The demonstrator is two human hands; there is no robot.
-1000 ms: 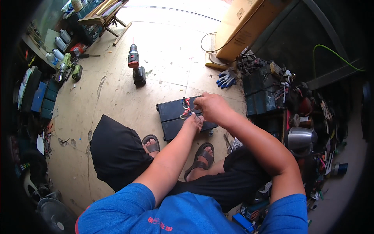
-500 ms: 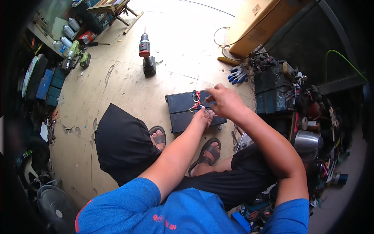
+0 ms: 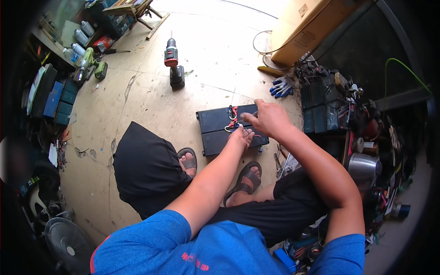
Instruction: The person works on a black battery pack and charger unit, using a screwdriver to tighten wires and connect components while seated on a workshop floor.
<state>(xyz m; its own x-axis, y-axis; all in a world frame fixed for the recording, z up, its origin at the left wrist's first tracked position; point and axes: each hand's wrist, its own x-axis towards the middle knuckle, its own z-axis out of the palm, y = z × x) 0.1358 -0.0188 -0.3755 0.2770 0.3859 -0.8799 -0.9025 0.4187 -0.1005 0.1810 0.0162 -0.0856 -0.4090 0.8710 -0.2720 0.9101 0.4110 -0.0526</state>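
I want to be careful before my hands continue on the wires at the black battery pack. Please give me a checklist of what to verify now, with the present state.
1. Both hands at the wires: ok. The left hand and right hand meet at the red and white wires.
2. Black battery pack lies flat on the floor: ok.
3. Feet apart from the pack: ok; the sandals sit just below it.
4. Wire ends bare or insulated: cannot tell.
5. Gloves on: not ok; the blue gloves lie on the floor.
6. Cordless drill apart from the work: ok.
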